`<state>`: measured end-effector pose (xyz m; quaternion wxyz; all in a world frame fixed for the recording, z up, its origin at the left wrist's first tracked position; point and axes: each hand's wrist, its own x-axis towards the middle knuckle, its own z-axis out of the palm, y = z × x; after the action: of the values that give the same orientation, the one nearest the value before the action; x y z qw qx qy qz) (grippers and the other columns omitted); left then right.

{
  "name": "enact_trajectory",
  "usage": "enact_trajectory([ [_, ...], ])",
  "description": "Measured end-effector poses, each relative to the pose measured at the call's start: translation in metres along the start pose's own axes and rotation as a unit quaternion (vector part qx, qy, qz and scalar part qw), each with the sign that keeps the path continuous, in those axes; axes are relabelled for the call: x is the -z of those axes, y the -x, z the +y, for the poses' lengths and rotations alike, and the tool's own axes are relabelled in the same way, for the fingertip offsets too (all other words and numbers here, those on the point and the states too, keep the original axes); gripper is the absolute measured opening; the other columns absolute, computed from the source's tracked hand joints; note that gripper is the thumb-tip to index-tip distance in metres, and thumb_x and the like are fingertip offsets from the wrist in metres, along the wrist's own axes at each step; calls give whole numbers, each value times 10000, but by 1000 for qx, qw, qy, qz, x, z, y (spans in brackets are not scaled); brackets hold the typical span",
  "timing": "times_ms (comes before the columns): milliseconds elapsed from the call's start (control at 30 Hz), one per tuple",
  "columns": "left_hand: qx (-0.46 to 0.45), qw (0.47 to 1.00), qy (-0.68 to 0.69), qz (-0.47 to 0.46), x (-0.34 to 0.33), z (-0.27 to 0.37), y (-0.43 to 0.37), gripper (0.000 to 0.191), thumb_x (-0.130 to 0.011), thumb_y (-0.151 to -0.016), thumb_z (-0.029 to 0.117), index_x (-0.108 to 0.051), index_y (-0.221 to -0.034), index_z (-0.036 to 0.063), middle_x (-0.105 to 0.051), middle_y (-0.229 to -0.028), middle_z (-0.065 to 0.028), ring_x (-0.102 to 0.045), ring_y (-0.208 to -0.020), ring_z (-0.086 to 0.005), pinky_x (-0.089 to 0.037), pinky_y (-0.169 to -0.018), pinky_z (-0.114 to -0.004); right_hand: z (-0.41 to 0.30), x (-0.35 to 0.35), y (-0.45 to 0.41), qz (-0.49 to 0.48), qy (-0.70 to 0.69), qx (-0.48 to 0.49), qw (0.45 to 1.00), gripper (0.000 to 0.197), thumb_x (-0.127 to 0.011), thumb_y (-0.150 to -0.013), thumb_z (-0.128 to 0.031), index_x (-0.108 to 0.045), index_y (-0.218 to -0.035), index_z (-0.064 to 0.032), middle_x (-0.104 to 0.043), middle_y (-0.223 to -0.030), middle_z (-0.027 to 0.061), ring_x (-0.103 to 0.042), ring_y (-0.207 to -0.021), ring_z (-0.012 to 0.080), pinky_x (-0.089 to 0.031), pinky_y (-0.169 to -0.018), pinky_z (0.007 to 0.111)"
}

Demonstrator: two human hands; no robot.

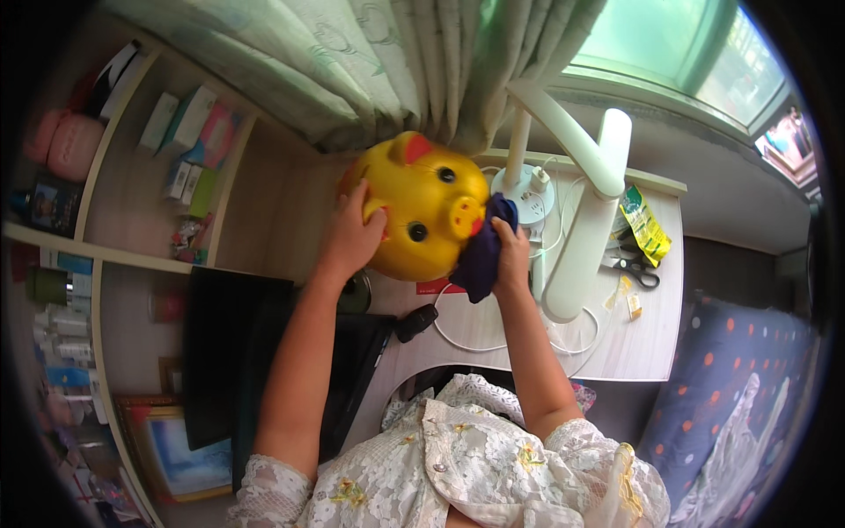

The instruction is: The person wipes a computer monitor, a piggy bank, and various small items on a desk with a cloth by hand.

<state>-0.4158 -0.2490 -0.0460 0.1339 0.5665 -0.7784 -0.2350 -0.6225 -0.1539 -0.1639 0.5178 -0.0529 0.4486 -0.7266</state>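
Note:
A large golden piggy bank [422, 191] with red inner ears, black eyes and a yellow snout is held above the desk near the curtain. My left hand [354, 231] grips it by the ear on its near left side. In my right hand [510, 254] is a dark purple cloth [480, 257], bunched beside the snout and the pig's right-hand side. Whether the cloth touches the snout cannot be told. The pig's underside and back are hidden.
A white desk lamp [584, 244] and its round socket base [528, 195] stand right of the pig, with white cables. Scissors [637, 267] and a yellow packet [645, 224] lie further right. A black laptop [350, 369] and shelves [155, 261] are at left.

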Motion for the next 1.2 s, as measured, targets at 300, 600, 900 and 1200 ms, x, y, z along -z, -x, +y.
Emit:
enact_trajectory([
  [300,76,970,-231,10,28,10,-52,767,-385,-882,628,-365,-1386,51,-578,-1160,-275,-525,-1115,-433,-405,-953,-445,1,-39,-14,-41,163,141,976,347,-609,-847,-202,-584,-1104,30,-652,-919,96,-611,-810,194,-478,-756,286],
  [600,111,947,-301,-21,29,-4,-63,727,-278,-893,661,-271,-1442,185,-600,-1145,-238,-568,-1052,-429,-438,-890,-483,32,-80,20,-49,351,538,765,532,-652,-690,-146,-593,-1215,-202,-523,-1261,86,-446,-1210,360,-373,-902,495],
  [900,109,958,-263,-33,30,6,-59,665,-256,-930,606,-267,-1435,175,-608,-1123,-237,-575,-1036,-426,-432,-893,-473,133,-29,56,-89,437,522,727,542,-637,-673,-85,-621,-1182,-268,-520,-1259,99,-432,-1219,401,-420,-879,476],
  [1200,57,969,-236,-42,42,-41,-76,669,-266,-929,611,-285,-1363,102,-600,-1092,-285,-564,-1020,-464,-425,-877,-486,23,-10,30,-103,-93,113,984,465,-489,-943,-172,-386,-1376,-40,-476,-1336,154,-431,-1259,272,-315,-1059,353],
])
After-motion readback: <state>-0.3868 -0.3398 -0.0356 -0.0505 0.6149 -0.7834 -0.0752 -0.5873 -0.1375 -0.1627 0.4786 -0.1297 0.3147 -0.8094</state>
